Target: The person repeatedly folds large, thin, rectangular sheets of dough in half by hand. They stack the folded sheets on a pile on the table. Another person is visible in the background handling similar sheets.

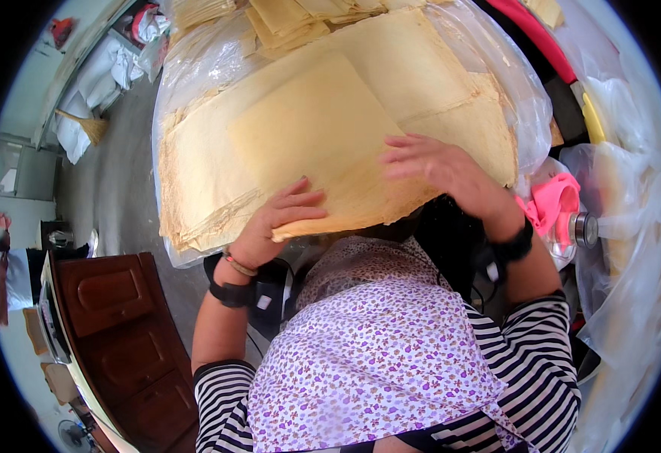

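A broad, thin yellowish sheet lies over a pile of similar sheets with rough brown edges; whether they are paper or dried food skins I cannot tell. My left hand rests at the sheet's near left edge, fingers spread over it and the thumb side unclear. At the near right part of the sheet is my right hand, blurred, its fingers apart and palm down. Both hands touch or hover just above the surface. Another large pale sheet lies beneath, towards the far right.
Folded sheets are heaped at the far side on clear plastic. To the right stand a lidded bottle and a pink cloth. A wooden cabinet is at the left, with a small broom beyond.
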Action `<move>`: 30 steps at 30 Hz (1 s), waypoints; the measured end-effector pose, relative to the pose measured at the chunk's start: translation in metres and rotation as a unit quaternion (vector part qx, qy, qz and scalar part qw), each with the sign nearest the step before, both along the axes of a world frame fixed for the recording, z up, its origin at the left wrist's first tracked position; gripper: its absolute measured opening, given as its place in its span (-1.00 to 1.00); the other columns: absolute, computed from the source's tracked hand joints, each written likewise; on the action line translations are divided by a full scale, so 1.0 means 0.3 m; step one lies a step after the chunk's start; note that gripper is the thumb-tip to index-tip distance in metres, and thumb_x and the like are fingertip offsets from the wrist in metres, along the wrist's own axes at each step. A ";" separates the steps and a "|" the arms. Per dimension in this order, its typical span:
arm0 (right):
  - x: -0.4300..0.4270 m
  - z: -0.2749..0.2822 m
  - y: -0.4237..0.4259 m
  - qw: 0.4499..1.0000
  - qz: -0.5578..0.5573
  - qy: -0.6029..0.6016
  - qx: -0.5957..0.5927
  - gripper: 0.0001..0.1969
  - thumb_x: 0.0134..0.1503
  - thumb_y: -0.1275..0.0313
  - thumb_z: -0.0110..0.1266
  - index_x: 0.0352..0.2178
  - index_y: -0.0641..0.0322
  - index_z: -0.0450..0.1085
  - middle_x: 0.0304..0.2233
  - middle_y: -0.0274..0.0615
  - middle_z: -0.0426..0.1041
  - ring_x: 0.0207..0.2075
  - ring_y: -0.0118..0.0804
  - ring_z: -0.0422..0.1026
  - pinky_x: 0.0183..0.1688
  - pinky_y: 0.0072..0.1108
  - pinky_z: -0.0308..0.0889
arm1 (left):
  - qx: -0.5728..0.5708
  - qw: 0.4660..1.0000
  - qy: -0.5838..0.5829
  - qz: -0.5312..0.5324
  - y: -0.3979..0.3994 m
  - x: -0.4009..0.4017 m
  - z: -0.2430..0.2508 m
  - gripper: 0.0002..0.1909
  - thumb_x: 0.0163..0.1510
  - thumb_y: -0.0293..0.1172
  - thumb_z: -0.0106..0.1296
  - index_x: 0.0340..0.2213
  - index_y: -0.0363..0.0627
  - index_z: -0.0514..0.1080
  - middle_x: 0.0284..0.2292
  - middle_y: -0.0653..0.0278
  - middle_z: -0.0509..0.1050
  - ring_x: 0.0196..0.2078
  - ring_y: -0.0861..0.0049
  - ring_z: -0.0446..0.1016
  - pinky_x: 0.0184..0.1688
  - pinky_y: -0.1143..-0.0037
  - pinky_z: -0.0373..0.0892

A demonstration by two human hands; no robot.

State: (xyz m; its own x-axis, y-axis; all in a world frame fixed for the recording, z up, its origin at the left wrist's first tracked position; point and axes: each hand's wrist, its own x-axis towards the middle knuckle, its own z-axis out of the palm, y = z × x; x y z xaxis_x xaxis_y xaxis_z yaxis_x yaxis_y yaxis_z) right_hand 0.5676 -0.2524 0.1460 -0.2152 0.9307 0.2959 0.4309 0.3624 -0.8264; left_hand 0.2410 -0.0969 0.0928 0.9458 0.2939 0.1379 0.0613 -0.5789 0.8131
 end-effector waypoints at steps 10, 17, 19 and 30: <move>0.038 -0.205 0.131 0.960 -0.070 0.164 -0.214 -0.53 0.34 0.11 -0.07 -0.06 0.32 0.52 -0.13 -0.27 0.54 -0.07 -0.48 0.42 0.10 -0.57 0.27 | -0.355 0.851 -0.056 0.384 0.047 -0.101 -0.009 -0.66 0.17 -0.30 0.15 -0.10 -0.31 0.52 -0.20 0.31 0.56 -0.15 0.65 0.48 -0.10 0.56 0.40; -0.018 -0.247 0.126 0.930 -0.181 0.210 -0.242 -0.69 0.19 0.31 0.20 -0.12 0.29 0.51 -0.28 -0.49 0.52 -0.27 -0.63 0.40 -0.08 -0.66 0.33 | -0.286 0.896 0.004 0.340 0.099 -0.093 -0.011 -0.68 0.18 -0.36 0.15 -0.09 -0.29 0.51 -0.19 0.34 0.56 -0.16 0.67 0.46 -0.13 0.58 0.40; -0.050 -0.225 0.084 0.933 -0.150 0.238 -0.223 -0.71 0.17 0.33 0.23 -0.13 0.28 0.52 -0.28 -0.45 0.53 -0.23 -0.57 0.42 -0.03 -0.62 0.32 | -0.271 0.916 -0.012 0.294 0.056 -0.105 0.034 -0.72 0.19 -0.41 0.14 -0.09 -0.29 0.52 -0.20 0.37 0.56 -0.17 0.67 0.46 -0.14 0.57 0.40; -0.156 -0.221 0.092 0.957 -0.260 0.061 -0.114 -0.58 0.11 0.34 0.21 -0.06 0.40 0.44 -0.11 -0.03 0.51 0.01 -0.03 0.41 0.16 -0.32 0.23 | -0.190 0.891 0.064 0.406 0.052 -0.100 -0.044 -0.69 0.14 -0.28 0.15 -0.22 -0.34 0.55 -0.39 0.28 0.60 -0.34 0.60 0.52 -0.26 0.54 0.42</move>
